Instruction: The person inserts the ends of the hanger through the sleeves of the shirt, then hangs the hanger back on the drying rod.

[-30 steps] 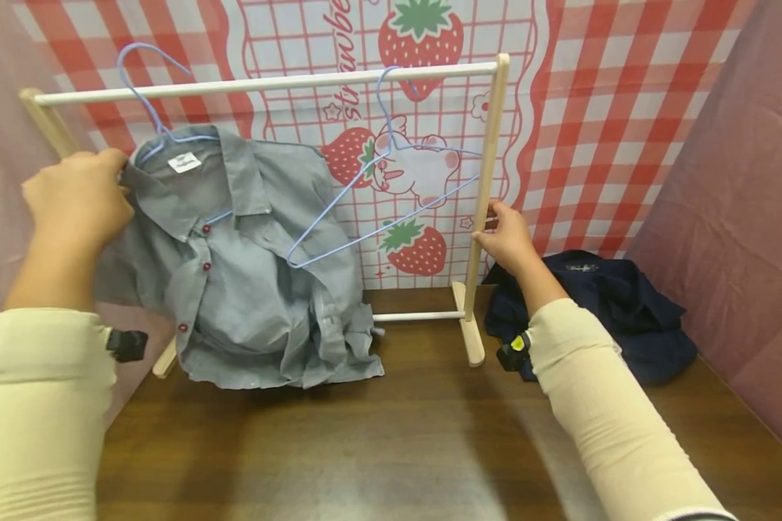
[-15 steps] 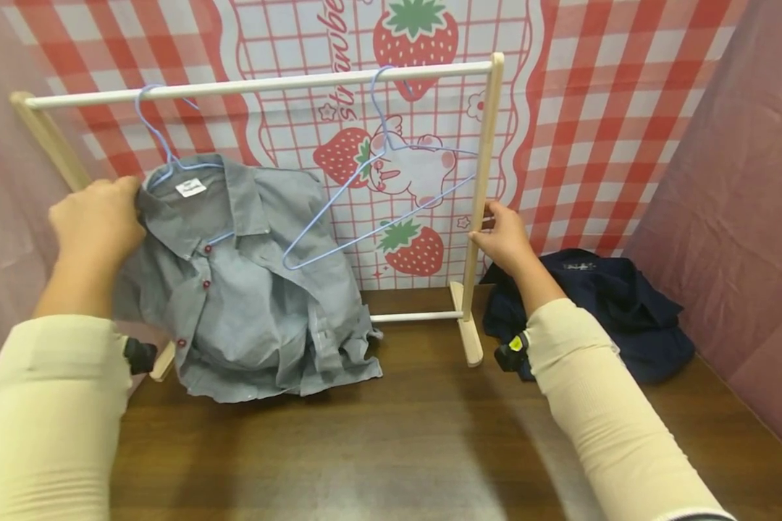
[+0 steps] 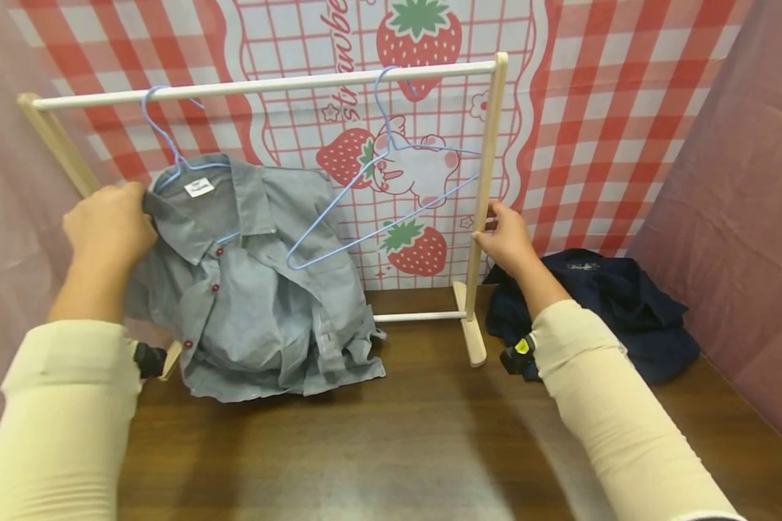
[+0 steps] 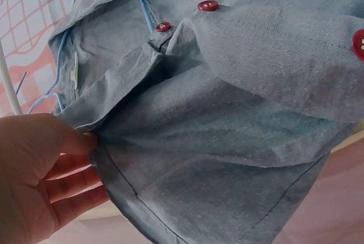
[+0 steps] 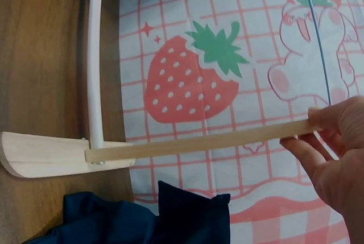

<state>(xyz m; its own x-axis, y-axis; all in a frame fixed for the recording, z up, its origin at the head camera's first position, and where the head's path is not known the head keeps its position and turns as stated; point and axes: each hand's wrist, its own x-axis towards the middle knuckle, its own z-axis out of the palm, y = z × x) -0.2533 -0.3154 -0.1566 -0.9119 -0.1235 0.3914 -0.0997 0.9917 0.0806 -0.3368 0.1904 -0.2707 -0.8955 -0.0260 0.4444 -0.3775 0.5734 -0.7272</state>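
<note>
Left hand [image 3: 111, 224] pinching grey shirt [image 3: 261, 297] near collar, shirt on blue hanger [image 3: 163, 133], hook seemingly over bar [image 3: 280, 85], right hand [image 3: 510, 235] gripping post [image 3: 489, 145], bare hanger [image 3: 391, 139] overlapping shirt, navy garment [image 3: 619, 311] on table [image 3: 339, 449].

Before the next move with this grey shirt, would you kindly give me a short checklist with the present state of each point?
1. Hook over the rail: ok; the shirt's blue hanger loops over the white top rail, its tip showing behind.
2. Upright steadied: ok; the right hand pinches the wooden upright.
3. Shirt released: not ok; the left hand pinches the grey shirt near its collar.
4. Hanger ends inside both shoulders: cannot tell; cloth hides them.
5. Second hanger on the rail: ok; it hangs there bare.
6. Navy garment hung: not ok; it lies on the table.
</note>
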